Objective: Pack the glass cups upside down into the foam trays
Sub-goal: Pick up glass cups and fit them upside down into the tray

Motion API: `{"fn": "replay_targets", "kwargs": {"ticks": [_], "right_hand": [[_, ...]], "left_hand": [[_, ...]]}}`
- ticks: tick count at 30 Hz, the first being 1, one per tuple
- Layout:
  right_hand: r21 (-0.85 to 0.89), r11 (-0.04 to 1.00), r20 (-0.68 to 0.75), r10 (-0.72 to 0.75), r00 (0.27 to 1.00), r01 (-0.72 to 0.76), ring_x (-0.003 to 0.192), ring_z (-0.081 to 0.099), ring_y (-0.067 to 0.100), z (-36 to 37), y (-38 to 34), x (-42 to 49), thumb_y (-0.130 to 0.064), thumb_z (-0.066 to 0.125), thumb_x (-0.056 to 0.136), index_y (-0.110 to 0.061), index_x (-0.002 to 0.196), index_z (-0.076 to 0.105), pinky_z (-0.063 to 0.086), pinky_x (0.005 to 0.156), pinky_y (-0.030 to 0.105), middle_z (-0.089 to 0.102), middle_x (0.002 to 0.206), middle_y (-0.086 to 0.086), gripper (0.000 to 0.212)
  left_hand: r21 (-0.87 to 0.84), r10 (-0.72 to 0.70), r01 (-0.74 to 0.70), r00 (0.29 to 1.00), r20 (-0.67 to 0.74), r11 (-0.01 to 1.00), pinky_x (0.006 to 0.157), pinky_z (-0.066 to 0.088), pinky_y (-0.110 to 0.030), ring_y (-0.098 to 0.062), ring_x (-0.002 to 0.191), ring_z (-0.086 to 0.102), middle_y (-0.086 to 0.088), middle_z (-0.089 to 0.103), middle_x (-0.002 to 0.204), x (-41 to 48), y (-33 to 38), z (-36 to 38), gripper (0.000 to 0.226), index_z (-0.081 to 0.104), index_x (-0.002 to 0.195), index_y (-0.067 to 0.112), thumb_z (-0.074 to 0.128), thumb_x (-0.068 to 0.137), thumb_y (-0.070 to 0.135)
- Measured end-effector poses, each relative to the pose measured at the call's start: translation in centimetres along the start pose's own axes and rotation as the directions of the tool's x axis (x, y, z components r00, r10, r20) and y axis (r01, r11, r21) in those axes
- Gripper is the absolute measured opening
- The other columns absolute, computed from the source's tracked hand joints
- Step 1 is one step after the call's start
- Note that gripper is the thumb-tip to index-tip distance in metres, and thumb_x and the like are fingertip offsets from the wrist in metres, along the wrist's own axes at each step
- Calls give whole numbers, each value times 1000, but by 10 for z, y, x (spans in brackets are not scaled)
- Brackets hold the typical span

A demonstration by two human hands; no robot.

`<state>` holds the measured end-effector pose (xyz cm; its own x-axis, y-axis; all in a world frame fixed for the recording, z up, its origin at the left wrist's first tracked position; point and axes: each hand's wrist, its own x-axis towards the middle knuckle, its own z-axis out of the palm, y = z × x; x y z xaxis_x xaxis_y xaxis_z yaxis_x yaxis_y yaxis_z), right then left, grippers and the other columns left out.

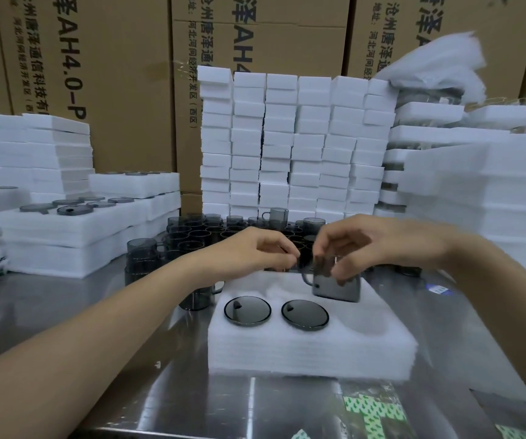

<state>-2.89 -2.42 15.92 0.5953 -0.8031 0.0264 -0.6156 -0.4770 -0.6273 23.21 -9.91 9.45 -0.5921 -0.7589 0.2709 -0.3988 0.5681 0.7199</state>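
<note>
A white foam tray (312,350) lies on the steel table in front of me. Two smoky grey glass cups sit upside down in its near sockets, one at left (247,310) and one at right (305,314), only their round bases showing. My right hand (366,245) grips a third grey cup (337,288) with a handle, held tilted over the tray's far right socket. My left hand (255,253) hovers beside it with fingers curled near the cup's handle; whether it touches is unclear. A cluster of upright grey cups (198,236) stands behind the tray.
Packed foam trays with cup bases (75,217) are stacked at the left. Stacks of white foam blocks (293,147) rise behind the cups, more foam trays (477,191) at the right. Cardboard boxes (113,74) form the back wall. A lone cup (200,296) stands left of the tray.
</note>
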Motion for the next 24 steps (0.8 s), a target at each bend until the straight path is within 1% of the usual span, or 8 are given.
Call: {"fn": "replay_targets", "kwargs": {"ticks": [2, 4, 7, 9, 11, 16, 21, 24], "right_hand": [[7, 999, 131, 30, 991, -31, 93, 63, 19, -8, 3, -6, -27, 80, 80, -4, 115, 66, 48, 86, 35, 65, 98, 8, 44], [16, 999, 217, 44, 975, -49, 90, 59, 16, -13, 6, -9, -29, 80, 76, 0, 114, 63, 45, 84, 34, 61, 95, 5, 51], [67, 996, 281, 38, 959, -59, 87, 58, 15, -16, 11, -9, -27, 80, 74, 3, 110, 60, 47, 81, 29, 58, 93, 7, 51], [85, 995, 319, 27, 947, -57, 85, 58, 14, -18, 13, -9, -26, 79, 75, -1, 108, 64, 47, 79, 26, 59, 91, 5, 44], [78, 995, 312, 32, 950, -59, 87, 59, 12, -20, 16, -10, -28, 79, 76, -5, 108, 67, 46, 80, 25, 61, 91, 2, 41], [80, 997, 208, 0, 978, -17, 97, 59, 15, -15, 21, -4, -24, 83, 73, -9, 112, 70, 48, 86, 24, 63, 101, 3, 44], [73, 997, 180, -11, 984, -2, 91, 60, 9, -11, 22, 0, -12, 84, 79, -13, 110, 70, 49, 82, 19, 64, 96, -4, 34], [43, 999, 183, 4, 983, -12, 91, 59, 9, -10, 21, 1, -17, 87, 79, -18, 108, 70, 49, 81, 19, 63, 97, -4, 34]], "left_hand": [[63, -17, 13, 998, 62, 998, 110, 55, -38, -10, 114, 73, 7, 78, 118, -3, -2, 1, 27, 77, 120, 35, 81, 95, 44], [104, -47, 38, 995, 90, 994, 108, 56, -40, -11, 110, 73, 7, 78, 116, -4, -2, 3, 30, 77, 120, 37, 83, 93, 47], [119, -74, 68, 996, 46, 991, 105, 58, -39, -15, 104, 76, 7, 82, 104, -1, -3, 3, 23, 77, 117, 34, 83, 95, 35], [148, -81, 79, 997, 8, 986, 100, 59, -36, -15, 101, 77, 8, 82, 98, 1, -3, 1, 19, 79, 113, 32, 83, 95, 28], [190, -85, 88, 996, -23, 978, 97, 59, -36, -13, 98, 77, 9, 82, 96, 1, -4, 0, 14, 82, 107, 31, 82, 95, 26], [248, -76, 92, 994, -73, 964, 102, 59, -44, -11, 99, 76, 11, 82, 97, 0, -9, -2, 10, 84, 100, 35, 81, 95, 26], [258, -75, 97, 993, -92, 961, 100, 60, -44, -13, 98, 76, 12, 81, 95, 1, -10, 0, 11, 83, 98, 37, 80, 96, 27], [255, -76, 97, 993, -92, 962, 100, 60, -44, -14, 99, 76, 11, 81, 96, 0, -9, 0, 10, 83, 100, 36, 79, 96, 27]]}}
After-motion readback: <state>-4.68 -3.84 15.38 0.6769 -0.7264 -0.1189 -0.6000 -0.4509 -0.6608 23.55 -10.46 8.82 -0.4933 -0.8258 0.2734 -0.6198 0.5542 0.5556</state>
